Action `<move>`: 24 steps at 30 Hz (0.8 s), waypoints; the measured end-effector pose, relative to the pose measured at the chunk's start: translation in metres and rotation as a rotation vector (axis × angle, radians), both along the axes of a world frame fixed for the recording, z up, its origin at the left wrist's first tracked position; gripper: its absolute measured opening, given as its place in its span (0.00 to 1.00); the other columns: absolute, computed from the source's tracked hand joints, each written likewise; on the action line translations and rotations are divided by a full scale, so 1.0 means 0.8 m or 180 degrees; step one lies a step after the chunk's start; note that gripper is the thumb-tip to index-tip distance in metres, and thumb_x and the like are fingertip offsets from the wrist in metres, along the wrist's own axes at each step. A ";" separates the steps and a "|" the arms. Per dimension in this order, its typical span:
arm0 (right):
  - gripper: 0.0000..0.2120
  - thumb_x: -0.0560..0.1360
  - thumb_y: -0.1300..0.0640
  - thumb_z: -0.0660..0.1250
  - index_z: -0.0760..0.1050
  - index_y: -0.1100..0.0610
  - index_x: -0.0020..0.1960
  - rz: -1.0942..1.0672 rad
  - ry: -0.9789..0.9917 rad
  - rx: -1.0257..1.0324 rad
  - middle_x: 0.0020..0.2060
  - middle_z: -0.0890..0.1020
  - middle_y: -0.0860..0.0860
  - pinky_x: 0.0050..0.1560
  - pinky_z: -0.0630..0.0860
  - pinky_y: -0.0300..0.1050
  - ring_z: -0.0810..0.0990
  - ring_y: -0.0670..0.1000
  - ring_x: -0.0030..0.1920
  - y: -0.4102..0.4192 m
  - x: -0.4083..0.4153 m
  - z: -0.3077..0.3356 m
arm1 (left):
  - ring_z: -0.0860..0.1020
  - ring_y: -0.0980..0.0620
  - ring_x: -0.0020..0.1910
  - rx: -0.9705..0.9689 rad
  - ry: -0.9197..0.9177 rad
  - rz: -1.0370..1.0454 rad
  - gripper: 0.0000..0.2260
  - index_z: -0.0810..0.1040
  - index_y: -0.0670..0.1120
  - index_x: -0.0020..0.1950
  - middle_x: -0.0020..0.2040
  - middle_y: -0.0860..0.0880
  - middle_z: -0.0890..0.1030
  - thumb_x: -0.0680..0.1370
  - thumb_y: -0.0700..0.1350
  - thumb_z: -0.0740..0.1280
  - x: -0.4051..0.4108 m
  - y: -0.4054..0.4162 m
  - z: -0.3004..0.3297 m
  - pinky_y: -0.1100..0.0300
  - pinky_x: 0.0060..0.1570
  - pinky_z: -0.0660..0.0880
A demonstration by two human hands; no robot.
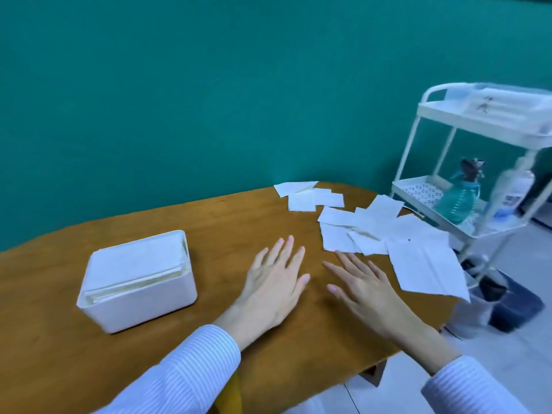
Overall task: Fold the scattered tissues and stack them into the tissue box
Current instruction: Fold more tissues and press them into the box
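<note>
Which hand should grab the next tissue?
Probably the right hand: its fingertips lie nearest the scattered tissues. The left hand sits closer to the tissue box.

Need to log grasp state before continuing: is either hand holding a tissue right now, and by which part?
Nothing is held. The left hand and right hand are both open with fingers spread above the brown wooden table, beside the scattered white paper tissues.

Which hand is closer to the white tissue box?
Left. The left hand lies flat just right of the tissue box; the right hand lies farther right, beside the scattered tissues.
</note>
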State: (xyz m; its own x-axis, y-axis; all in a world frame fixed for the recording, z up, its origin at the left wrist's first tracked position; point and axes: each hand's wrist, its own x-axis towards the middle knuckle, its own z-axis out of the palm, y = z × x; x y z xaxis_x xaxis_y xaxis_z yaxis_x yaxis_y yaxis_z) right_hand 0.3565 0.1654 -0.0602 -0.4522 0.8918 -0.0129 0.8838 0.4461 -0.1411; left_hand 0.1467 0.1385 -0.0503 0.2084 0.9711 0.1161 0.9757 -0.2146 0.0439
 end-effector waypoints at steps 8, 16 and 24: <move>0.25 0.83 0.39 0.48 0.53 0.42 0.78 -0.0782 -0.0056 0.0028 0.80 0.48 0.48 0.77 0.50 0.52 0.45 0.53 0.80 0.023 0.114 -0.044 | 0.48 0.48 0.81 -0.0589 0.0092 -0.0582 0.28 0.50 0.49 0.82 0.83 0.47 0.47 0.85 0.59 0.49 0.134 0.074 -0.042 0.48 0.78 0.50; 0.26 0.83 0.40 0.44 0.49 0.45 0.79 -0.1261 -0.0069 -0.0042 0.79 0.49 0.54 0.75 0.52 0.57 0.47 0.58 0.79 0.070 0.143 -0.055 | 0.41 0.41 0.81 -0.0676 0.0249 -0.0675 0.27 0.46 0.60 0.82 0.83 0.47 0.42 0.83 0.64 0.45 0.183 0.135 -0.051 0.41 0.78 0.47; 0.28 0.82 0.39 0.40 0.51 0.45 0.80 -0.0664 -0.0004 -0.0047 0.80 0.52 0.49 0.76 0.49 0.51 0.47 0.52 0.79 0.049 0.142 -0.069 | 0.43 0.43 0.81 -0.0841 0.0275 -0.0907 0.27 0.45 0.64 0.81 0.83 0.52 0.43 0.82 0.67 0.43 0.145 0.117 -0.072 0.45 0.78 0.47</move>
State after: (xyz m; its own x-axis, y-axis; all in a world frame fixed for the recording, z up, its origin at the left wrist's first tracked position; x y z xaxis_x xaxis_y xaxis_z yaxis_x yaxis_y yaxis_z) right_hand 0.4703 0.2046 -0.1155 -0.2576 0.9659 -0.0273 0.9570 0.2511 -0.1450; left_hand 0.2626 0.2320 -0.1075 0.4719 0.8671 -0.1597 0.8812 -0.4696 0.0543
